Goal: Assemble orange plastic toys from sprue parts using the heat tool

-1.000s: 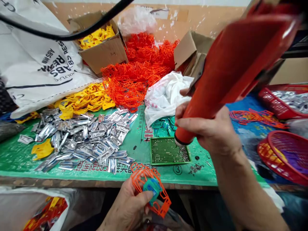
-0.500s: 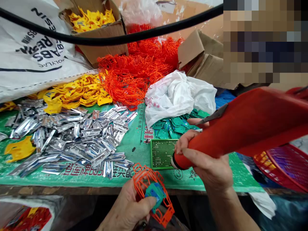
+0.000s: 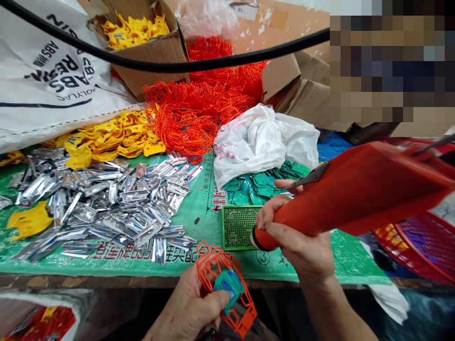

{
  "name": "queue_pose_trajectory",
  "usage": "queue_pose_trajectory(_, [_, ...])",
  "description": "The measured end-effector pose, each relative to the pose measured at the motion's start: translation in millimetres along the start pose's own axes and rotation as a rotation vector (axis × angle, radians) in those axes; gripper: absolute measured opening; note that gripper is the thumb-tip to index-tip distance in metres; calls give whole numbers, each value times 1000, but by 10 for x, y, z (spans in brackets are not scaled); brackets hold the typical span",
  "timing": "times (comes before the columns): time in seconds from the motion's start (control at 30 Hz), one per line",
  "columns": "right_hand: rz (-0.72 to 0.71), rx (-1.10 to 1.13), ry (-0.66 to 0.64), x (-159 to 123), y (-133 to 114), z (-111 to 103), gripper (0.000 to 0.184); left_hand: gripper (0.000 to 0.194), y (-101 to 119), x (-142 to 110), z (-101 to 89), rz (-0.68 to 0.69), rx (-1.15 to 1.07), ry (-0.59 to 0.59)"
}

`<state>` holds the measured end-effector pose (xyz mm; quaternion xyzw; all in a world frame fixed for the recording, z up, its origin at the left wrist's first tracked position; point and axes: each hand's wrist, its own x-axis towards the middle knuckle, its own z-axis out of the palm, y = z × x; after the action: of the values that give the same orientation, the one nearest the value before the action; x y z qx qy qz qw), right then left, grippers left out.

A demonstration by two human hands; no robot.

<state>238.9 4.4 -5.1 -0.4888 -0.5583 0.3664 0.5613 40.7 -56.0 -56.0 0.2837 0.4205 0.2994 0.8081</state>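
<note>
My left hand (image 3: 194,303), near the table's front edge, is closed on an orange plastic frame (image 3: 246,323). Its thumb presses a teal plastic piece (image 3: 231,283) against the frame. My right hand (image 3: 305,253) wraps round a red electric screwdriver (image 3: 355,194), one finger reaching toward the lever (image 3: 313,175) on its upper side. The screwdriver's nose is over the right side of a green tray (image 3: 223,232) holding small metal bits, likely screws. Its bit tip is hidden from view. Behind the tray lie several teal pieces (image 3: 256,184).
Shiny metal plates (image 3: 124,203) cover the table's left, with yellow plastic parts (image 3: 121,135) behind. Tangled orange frames (image 3: 199,104) heap up at the back. A white plastic bag (image 3: 256,142) covers some teal pieces. A black cable (image 3: 170,66) crosses above; a red basket (image 3: 426,246) stands right.
My right hand and the screwdriver have shifted slightly left, and the screwdriver's rear end has dipped. My left hand holds the frame and teal piece almost unmoved.
</note>
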Motion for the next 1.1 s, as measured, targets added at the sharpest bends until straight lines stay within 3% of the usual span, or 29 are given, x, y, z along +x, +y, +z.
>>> queue_pose_trajectory(0.47, [-43, -12, 1, -31, 18, 30, 9, 17, 56, 4, 78, 21, -81, 81])
queue_pose_trajectory(0.7, [-23, 186, 89, 70, -211, 55, 53, 15, 24, 31, -5, 48, 1, 40])
queue_pose_trajectory(0.9, [-20, 351, 78, 49, -500, 62, 48, 13, 5, 61, 20, 76, 0, 56])
queue_pose_trajectory(1.1, [-88, 481, -33, -118, -540, 124, 56, 16, 52, 55, 52, 153, -67, -31])
